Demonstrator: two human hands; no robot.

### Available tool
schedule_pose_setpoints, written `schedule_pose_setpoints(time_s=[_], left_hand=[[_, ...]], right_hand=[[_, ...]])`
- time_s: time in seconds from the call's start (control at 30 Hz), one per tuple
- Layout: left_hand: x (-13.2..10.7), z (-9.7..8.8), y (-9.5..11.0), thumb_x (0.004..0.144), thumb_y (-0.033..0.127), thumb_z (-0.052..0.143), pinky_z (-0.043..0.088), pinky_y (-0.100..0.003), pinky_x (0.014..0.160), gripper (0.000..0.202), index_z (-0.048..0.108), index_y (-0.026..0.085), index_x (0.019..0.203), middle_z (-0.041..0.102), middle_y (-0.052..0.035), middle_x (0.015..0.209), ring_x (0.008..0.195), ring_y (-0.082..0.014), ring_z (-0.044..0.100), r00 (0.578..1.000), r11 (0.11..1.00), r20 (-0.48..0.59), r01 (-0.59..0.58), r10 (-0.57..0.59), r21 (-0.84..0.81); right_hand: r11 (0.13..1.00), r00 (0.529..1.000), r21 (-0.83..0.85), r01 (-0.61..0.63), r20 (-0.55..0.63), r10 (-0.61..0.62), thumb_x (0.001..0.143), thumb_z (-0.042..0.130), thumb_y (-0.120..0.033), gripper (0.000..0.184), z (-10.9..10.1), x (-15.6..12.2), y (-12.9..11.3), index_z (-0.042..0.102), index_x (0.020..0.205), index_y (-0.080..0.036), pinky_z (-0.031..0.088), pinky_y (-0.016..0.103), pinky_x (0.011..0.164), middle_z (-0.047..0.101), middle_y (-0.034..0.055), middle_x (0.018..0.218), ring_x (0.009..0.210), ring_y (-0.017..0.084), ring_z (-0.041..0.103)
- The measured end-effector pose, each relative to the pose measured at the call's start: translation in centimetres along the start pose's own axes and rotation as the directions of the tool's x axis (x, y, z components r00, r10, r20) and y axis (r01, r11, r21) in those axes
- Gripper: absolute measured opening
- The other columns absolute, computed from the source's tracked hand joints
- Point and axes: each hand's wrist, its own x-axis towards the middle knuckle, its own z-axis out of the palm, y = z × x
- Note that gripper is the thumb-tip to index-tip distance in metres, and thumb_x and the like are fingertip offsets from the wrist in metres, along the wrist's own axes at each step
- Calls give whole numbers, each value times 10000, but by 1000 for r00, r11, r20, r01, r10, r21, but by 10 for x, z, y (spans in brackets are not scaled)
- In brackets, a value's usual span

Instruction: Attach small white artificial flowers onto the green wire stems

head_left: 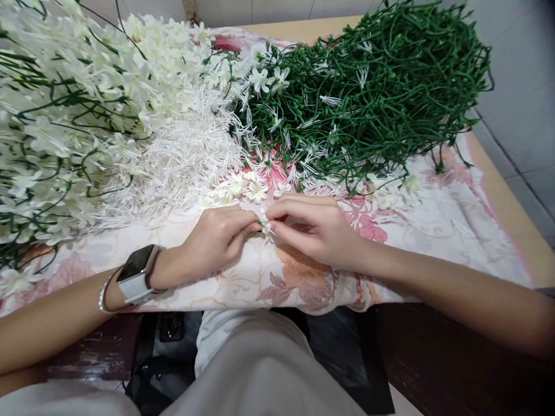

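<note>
My left hand (215, 240) and my right hand (313, 226) meet at the near edge of a table, fingertips pinched together on a small white artificial flower (264, 224) between them. A white smartwatch and a thin bracelet sit on my left wrist. Just beyond my fingers lie a few loose white flower heads (243, 188). A heap of thin white plastic stamens (186, 159) spreads behind my left hand.
A floral cloth (433, 219) covers the table. A large pile of green plastic stems (373, 86) fills the far right. Assembled white flower sprays (65, 115) are heaped at the left. My lap in pale clothing shows below the table edge.
</note>
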Motion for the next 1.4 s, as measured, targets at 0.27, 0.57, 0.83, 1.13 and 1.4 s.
schedule_pose_setpoints(time_s=[0.27,0.57,0.83,1.13,1.4], left_hand=[[-1,3,1,803,77,408,338,-185,501,235,485,158,596,485,11,522,495,-92,441,999,999,-33,-10,11,37],[-5,6,0,807,104,419,301,-219,479,230,524,165,611,474,15,485,456,-103,405,997,992,-78,-5,15,123],[0,-2,5,933,212,391,354,-191,521,290,506,155,673,512,20,570,520,-86,473,991,980,10,131,-131,-151],[1,-3,3,961,310,365,370,-183,555,331,517,151,714,532,35,587,537,-67,497,950,873,33,300,-312,-384],[-4,-5,4,919,294,451,460,-318,853,288,466,176,1181,582,-104,1088,1021,-182,554,964,962,-222,82,-143,-261]], right_hand=[[987,991,98,-129,42,125,806,523,-98,112,1,2,0,626,784,-136,414,207,585,603,16,706,632,91,534],[946,967,197,-257,60,250,768,553,-75,86,4,5,-4,623,740,-115,395,183,560,603,5,690,612,70,518],[879,945,365,-308,13,326,794,541,-114,60,5,3,-3,599,794,-123,441,214,610,605,14,736,670,91,548],[825,906,419,-378,-16,424,795,571,-191,79,1,5,-1,625,808,-136,447,229,601,630,23,748,669,104,555],[874,927,356,-332,-50,372,784,576,-185,86,-5,9,-3,611,724,-133,403,218,542,593,0,654,591,86,513]])
